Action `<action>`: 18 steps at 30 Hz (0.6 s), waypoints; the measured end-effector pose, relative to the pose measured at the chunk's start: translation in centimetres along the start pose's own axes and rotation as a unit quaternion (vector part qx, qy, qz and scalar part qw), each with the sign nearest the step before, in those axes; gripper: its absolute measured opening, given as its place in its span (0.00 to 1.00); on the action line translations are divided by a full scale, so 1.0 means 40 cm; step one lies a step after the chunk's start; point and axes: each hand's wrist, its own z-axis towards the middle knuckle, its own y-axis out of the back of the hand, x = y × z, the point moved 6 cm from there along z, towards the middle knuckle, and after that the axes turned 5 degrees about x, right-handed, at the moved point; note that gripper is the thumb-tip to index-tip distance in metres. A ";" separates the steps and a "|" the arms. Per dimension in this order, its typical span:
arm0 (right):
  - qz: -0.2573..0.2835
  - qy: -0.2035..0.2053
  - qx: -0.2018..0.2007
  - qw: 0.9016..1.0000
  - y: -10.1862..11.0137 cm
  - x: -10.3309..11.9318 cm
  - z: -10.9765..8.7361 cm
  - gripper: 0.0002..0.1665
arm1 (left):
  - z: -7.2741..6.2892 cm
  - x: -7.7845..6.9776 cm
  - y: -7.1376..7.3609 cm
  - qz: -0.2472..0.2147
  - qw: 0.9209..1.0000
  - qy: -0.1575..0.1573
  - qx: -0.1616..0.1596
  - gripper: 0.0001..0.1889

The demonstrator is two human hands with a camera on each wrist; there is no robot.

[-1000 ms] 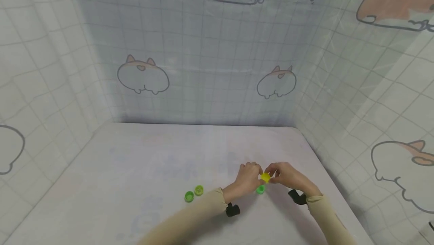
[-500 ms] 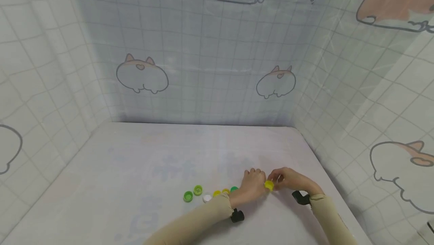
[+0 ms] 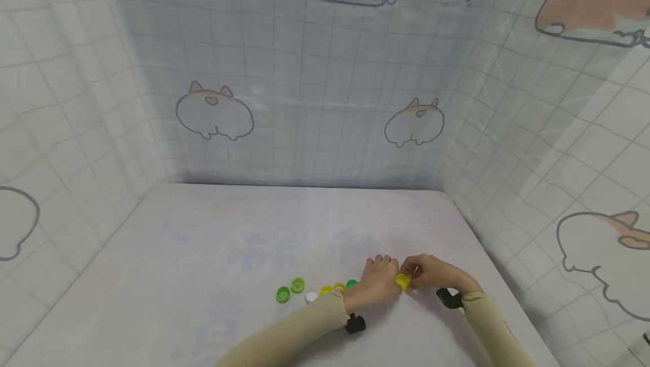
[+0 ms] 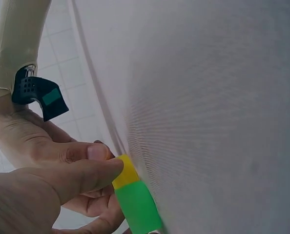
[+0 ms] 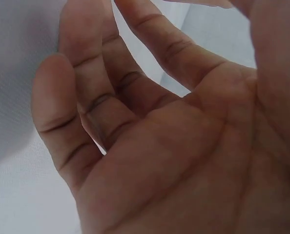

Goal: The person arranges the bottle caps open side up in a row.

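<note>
In the head view, a yellow bottle cap (image 3: 402, 281) is between my two hands near the table's right side. My right hand (image 3: 431, 272) pinches it from the right. My left hand (image 3: 380, 278) is at its left, and the left wrist view shows my left thumb (image 4: 103, 173) on the yellow cap. A green cap (image 4: 137, 207) adjoins the yellow one there; the left hand hides it in the head view. The right wrist view shows bent fingers (image 5: 93, 73) and palm, with no cap visible.
Left of the hands, several caps lie in a line: green ones (image 3: 282, 294), a white one (image 3: 311, 297), yellow ones (image 3: 326, 289) and a darker green one (image 3: 351, 284). The left sleeve (image 3: 294, 327) partly covers them. A patterned cloth (image 3: 315, 73) surrounds the white table (image 3: 203, 254).
Both hands have come lower and nearer the table's front, bringing the yellow cap down. The left forearm has shifted right, uncovering several caps. The green cap below the hands is now hidden.
</note>
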 end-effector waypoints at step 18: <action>-0.033 -0.030 -0.007 0.999 0.005 0.014 -0.004 0.22 | -0.025 0.006 0.012 0.029 0.999 -0.028 0.013 0.28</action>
